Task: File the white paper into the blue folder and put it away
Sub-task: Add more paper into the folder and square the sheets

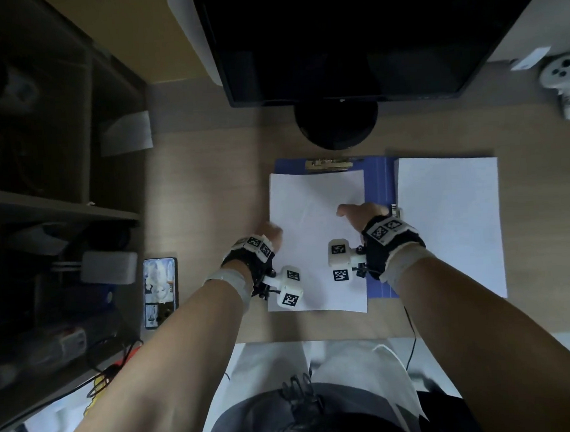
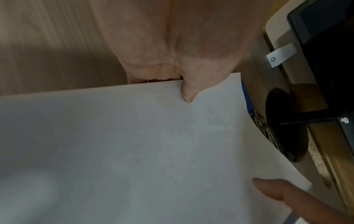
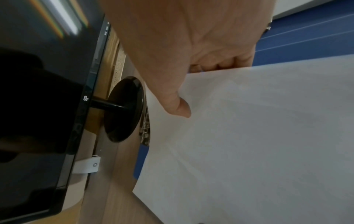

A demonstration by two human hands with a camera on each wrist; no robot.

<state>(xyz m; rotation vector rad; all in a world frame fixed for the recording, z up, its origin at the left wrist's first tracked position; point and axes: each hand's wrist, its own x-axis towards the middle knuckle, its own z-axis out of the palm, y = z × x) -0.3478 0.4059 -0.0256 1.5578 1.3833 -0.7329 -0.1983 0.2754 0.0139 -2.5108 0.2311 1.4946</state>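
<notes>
A white paper [image 1: 317, 234] lies over the left half of the open blue folder [image 1: 379, 184], its top edge just below the metal clip [image 1: 330, 164]. My left hand [image 1: 273, 233] pinches the sheet's left edge, thumb on top [image 2: 187, 91] and fingers underneath. My right hand [image 1: 356, 210] pinches the right edge the same way, thumb on the sheet [image 3: 178, 106] and fingers curled below. In the right wrist view the paper [image 3: 249, 151] sits slightly raised above the blue folder [image 3: 306, 37]. The paper [image 2: 134, 151] fills the left wrist view.
A second white sheet [image 1: 449, 223] covers the folder's right half. A black monitor [image 1: 350, 37] and its round base [image 1: 336, 124] stand just behind the clip. A phone [image 1: 160, 291] lies to the left beside dark shelves [image 1: 43, 162]. A white controller [image 1: 564, 82] sits at the back right.
</notes>
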